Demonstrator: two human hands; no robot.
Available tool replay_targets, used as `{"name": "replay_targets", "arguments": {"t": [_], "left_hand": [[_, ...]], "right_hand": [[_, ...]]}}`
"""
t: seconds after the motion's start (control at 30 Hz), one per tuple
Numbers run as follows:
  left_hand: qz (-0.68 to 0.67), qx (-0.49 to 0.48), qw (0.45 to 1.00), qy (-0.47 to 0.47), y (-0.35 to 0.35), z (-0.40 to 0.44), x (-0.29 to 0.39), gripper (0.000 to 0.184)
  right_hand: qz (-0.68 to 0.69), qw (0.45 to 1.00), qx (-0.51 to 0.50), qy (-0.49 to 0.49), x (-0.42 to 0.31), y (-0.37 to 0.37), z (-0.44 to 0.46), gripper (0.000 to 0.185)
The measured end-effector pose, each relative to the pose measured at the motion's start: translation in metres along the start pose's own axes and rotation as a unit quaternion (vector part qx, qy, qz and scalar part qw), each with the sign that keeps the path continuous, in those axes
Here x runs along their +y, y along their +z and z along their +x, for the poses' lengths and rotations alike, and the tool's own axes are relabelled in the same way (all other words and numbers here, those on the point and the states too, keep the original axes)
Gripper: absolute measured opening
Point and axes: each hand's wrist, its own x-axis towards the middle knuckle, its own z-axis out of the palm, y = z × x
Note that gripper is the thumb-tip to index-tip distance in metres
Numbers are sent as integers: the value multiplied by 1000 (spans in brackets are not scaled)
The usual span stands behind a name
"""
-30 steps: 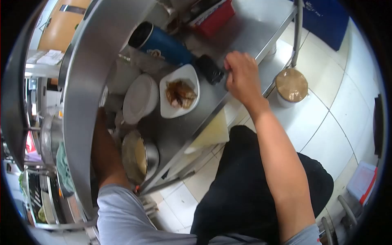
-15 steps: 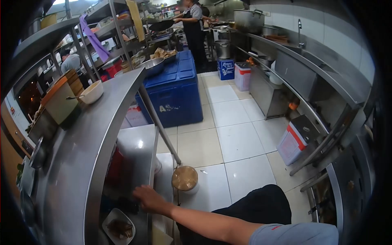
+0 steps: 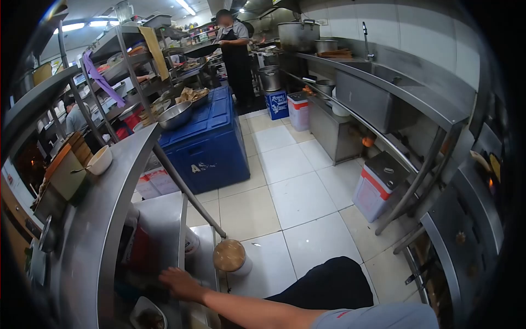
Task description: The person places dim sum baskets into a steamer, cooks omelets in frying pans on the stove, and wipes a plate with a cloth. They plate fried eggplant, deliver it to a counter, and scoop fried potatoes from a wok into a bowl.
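Note:
My right hand (image 3: 181, 284) reaches left across the lower metal shelf (image 3: 160, 215), below the steel counter. Its fingers are stretched out and slightly apart, with nothing visible in them. Just below it, a white dish (image 3: 148, 315) with dark brown food is partly cut off by the counter edge. Dark, blurred items lie in the shadow beside the hand and cannot be made out. To the right of the hand, a white tub with a brown lid (image 3: 229, 256) stands on the floor. My left hand is out of view.
A large blue cooler (image 3: 216, 164) carries a metal bowl (image 3: 175, 114). Red-and-white coolers (image 3: 371, 192) stand under the sink counter (image 3: 422, 93) on the right. Farther back, a person (image 3: 235, 60) holds a wok (image 3: 201, 51). A white bowl (image 3: 99, 161) sits on the steel counter (image 3: 90, 247).
The view has shifted, so most surroundings appear farther left. My right hand shows farther left and lower, fingers outstretched. The distant person's head is now in view.

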Motion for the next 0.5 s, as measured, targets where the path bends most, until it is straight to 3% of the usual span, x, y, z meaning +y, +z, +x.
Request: {"name": "replay_targets", "arguments": {"t": [0.03, 0.1, 0.17, 0.23, 0.3, 0.37, 0.4, 0.47, 0.5], "left_hand": [[-5, 7, 1000, -2, -3, -11, -4, 34], [-18, 30, 999, -11, -14, -33, -14, 34], [-33, 54, 998, -21, -24, -60, -23, 34], [-51, 75, 995, -31, -34, -91, -34, 35], [-67, 99, 992, -42, -49, -125, -46, 35], [-82, 120, 987, -61, -72, -166, -57, 36], [-91, 128, 985, -73, -83, -188, -61, 36], [-102, 138, 980, -101, -108, -231, -67, 36], [-107, 142, 977, -114, -122, -252, -69, 36]], "right_hand": [[8, 1000, -1, -3, -5, -6, -2, 32], [47, 993, -59, 95, -17, -19, 0, 31], [89, 992, -48, 75, -15, -21, 1, 29], [16, 997, -47, 53, -10, -14, 2, 24], [18, 995, -38, 91, -11, -12, 1, 21], [71, 997, -16, 30, 5, -1, 2, 18], [147, 988, -15, 42, 6, -5, 4, 17], [156, 981, -75, 90, -8, -44, 7, 19], [163, 979, -49, 111, -9, -45, -4, 21]]}}
